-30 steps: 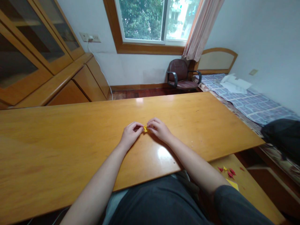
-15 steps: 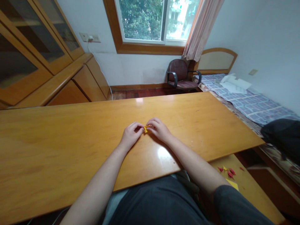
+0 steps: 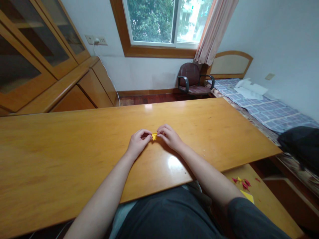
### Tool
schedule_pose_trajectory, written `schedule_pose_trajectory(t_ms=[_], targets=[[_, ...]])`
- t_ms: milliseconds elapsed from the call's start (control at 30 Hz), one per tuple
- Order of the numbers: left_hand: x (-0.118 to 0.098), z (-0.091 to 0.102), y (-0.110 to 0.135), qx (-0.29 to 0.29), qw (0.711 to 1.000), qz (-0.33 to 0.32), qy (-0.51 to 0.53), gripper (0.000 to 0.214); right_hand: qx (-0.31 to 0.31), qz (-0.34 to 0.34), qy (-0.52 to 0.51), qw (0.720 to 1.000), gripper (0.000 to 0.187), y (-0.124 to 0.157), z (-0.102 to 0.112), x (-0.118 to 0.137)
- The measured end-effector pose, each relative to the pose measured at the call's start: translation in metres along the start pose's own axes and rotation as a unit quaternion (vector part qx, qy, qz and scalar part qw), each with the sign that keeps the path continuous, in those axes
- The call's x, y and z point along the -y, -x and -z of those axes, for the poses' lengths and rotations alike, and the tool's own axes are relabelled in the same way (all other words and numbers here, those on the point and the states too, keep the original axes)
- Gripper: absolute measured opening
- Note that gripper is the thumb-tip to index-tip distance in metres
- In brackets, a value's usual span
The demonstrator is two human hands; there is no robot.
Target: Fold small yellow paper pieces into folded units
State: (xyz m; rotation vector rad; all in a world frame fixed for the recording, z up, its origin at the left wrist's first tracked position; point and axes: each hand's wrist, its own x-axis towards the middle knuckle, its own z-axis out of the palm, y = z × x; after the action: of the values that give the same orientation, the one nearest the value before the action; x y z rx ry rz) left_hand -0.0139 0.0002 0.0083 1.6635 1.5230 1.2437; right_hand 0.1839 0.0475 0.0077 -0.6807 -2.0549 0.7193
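Between my two hands, just over the wooden table (image 3: 82, 142), is a small folded yellow paper piece (image 3: 154, 136). My left hand (image 3: 138, 142) pinches its left side with thumb and forefinger. On the other side my right hand (image 3: 169, 137) grips the right end between thumb and fingers. Fingertips cover both ends of the paper, so only its middle shows, with a point hanging downward. Its exact folded shape is too small to make out.
On a lower surface at right lie several small red folded pieces (image 3: 245, 186), a small yellow one (image 3: 239, 179) and yellow paper (image 3: 248, 196). Beyond the table stand an office chair (image 3: 189, 79) and a bed (image 3: 269, 106). A black bag (image 3: 300, 146) rests at far right.
The yellow paper has turned or spread slightly between my fingers, showing a broader middle. Both hands stay in nearly the same place.
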Motion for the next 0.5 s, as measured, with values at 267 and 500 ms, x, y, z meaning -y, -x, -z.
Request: schedule_pose_trajectory(t_ms=[267, 500], targets=[[0.003, 0.004, -0.001, 0.02, 1.0, 0.01, -0.013, 0.015, 0.071, -0.017, 0.013, 0.997, 0.008, 0.001, 0.004, 0.003], [-0.002, 0.004, 0.0, 0.013, 0.992, -0.059, -0.108, 0.011, 0.094, -0.007, 0.035, 0.995, 0.018, 0.002, 0.007, 0.011]])
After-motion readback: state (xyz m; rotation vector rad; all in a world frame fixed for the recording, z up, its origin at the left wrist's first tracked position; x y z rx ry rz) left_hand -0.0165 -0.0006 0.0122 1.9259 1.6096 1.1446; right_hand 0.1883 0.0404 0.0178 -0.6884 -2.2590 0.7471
